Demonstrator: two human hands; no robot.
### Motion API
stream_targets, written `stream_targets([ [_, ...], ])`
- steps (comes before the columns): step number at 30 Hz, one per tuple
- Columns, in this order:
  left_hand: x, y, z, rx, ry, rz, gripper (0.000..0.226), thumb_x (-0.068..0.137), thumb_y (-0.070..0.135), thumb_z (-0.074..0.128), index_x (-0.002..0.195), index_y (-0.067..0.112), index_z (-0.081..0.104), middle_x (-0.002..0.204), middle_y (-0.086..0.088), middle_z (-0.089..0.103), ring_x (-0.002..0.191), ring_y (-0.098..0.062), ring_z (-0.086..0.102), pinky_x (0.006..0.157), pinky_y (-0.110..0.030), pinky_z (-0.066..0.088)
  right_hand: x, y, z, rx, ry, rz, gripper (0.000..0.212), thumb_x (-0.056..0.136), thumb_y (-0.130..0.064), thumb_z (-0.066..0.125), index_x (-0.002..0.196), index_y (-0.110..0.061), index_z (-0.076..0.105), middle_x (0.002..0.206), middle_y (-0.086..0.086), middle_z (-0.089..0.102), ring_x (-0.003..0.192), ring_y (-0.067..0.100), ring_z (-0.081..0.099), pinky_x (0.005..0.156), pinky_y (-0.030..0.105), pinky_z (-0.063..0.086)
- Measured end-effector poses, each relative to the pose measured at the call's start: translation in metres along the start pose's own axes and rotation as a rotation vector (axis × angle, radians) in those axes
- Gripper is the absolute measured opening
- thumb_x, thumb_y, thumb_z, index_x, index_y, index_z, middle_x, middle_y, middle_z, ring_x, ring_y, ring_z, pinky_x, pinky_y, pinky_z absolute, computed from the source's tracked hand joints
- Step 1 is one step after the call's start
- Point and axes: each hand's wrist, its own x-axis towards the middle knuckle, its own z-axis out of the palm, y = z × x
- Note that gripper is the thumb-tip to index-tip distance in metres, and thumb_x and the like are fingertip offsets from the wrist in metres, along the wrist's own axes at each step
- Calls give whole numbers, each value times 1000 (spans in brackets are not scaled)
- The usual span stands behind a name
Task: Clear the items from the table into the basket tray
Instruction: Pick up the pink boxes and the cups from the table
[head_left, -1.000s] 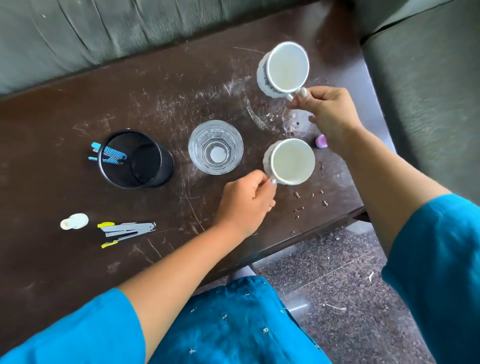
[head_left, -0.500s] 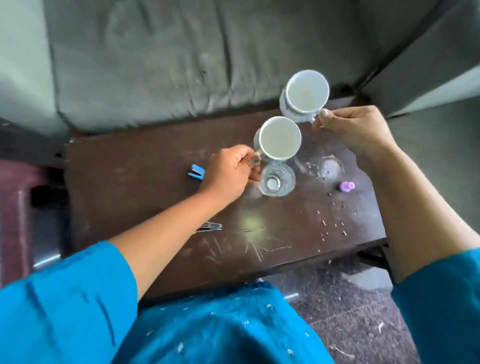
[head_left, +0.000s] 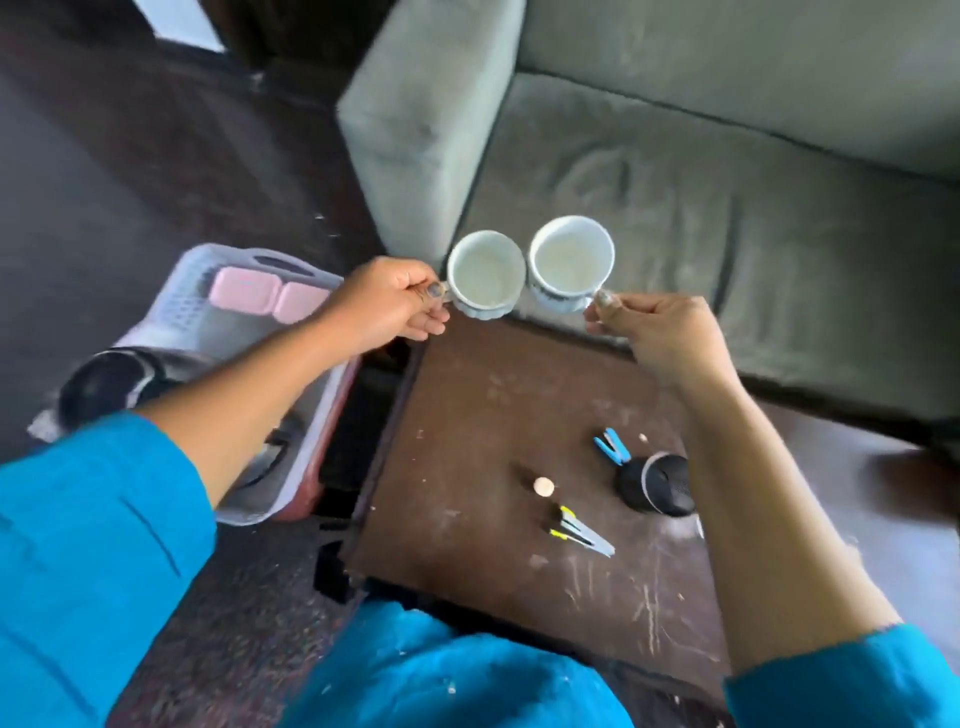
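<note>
My left hand (head_left: 387, 304) holds a white cup (head_left: 485, 273) by its handle. Beside it my right hand (head_left: 657, 335) holds a second white cup (head_left: 570, 262) the same way. Both cups hang upright and nearly touching above the far left corner of the dark table (head_left: 467, 415). To the left of the table, under my left forearm, stands the pale grey basket tray (head_left: 234, 260) with a pink case (head_left: 270, 299) and a dark round item (head_left: 111, 384) in it.
A black mesh pen holder (head_left: 657, 483), a blue clip (head_left: 610, 449), a small white bottle (head_left: 543, 487) and a grey-yellow stapler (head_left: 582, 532) lie on the table. A grey sofa (head_left: 701, 182) runs behind it. Dark floor lies between me and the tray.
Both cups were lifted off the table and carried left toward the tray. My view swung left, bringing the basket tray into sight. The glass is no longer in view.
</note>
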Motion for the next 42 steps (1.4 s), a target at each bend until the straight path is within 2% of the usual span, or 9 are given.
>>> stream_targets([
  [4, -4, -24, -93, 62, 100, -44, 27, 93, 10, 48, 68, 17, 53, 73, 1, 65, 70, -3, 63, 62, -22, 41, 11, -23, 85, -41, -147, -8, 14, 84, -28, 66, 72, -22, 71, 68, 0, 70, 65, -1, 60, 68, 16, 45],
  [8, -7, -55, -166, 142, 164, -113, 16, 92, 7, 47, 93, -4, 59, 77, -4, 64, 66, 3, 64, 67, -26, 38, 18, -35, 157, -54, -251, -11, 17, 82, -28, 69, 65, -30, 71, 58, -18, 67, 51, -12, 55, 49, 3, 39],
  [13, -7, -95, -227, 223, 181, -162, 16, 91, 0, 46, 87, -1, 61, 84, -11, 62, 55, 14, 59, 49, 1, 37, 23, -33, 226, -94, -338, 69, 20, 78, -33, 72, 59, -35, 70, 64, -16, 69, 54, -6, 53, 50, 12, 39],
  [16, 0, -123, -252, 274, 113, -222, 14, 92, 1, 46, 93, -6, 57, 92, -17, 62, 53, 13, 58, 55, -5, 39, 29, -23, 257, -142, -363, 106, 17, 77, -37, 72, 60, -35, 71, 56, -20, 65, 47, -7, 47, 53, 12, 38],
  [20, 14, -159, -272, 421, 0, -307, 20, 90, 1, 47, 71, 0, 52, 96, -20, 69, 61, -8, 50, 63, -31, 29, 34, -6, 287, -223, -408, 155, 13, 77, -33, 73, 65, -32, 73, 51, -22, 61, 51, -1, 48, 60, 21, 42],
  [23, 23, -181, -273, 486, -79, -309, 31, 90, 0, 49, 60, 8, 50, 95, -16, 69, 86, -22, 53, 75, -32, 33, 38, 3, 301, -303, -439, 182, 7, 78, -29, 73, 73, -24, 76, 48, -23, 58, 51, 1, 45, 59, 20, 40],
  [26, 30, -194, -269, 586, -145, -324, 33, 89, 0, 50, 60, 14, 54, 81, -6, 65, 78, -22, 53, 58, -27, 31, 41, 6, 315, -430, -500, 191, 16, 81, -28, 69, 71, -16, 74, 40, -14, 54, 47, 9, 44, 54, 25, 42],
  [29, 36, -201, -265, 685, -177, -332, 33, 88, 2, 52, 59, 19, 53, 67, 5, 56, 68, -22, 46, 55, -26, 29, 42, 11, 326, -490, -521, 211, 18, 83, -24, 66, 78, -7, 72, 71, 10, 70, 62, 20, 58, 69, 39, 53],
  [42, 51, -211, -255, 1035, -212, -328, 23, 84, 2, 49, 70, 18, 57, 65, -1, 48, 68, -26, 47, 58, -29, 34, 48, 34, 351, -596, -515, 311, 13, 84, -7, 56, 85, -3, 69, 84, 17, 71, 66, 25, 62, 76, 47, 58],
])
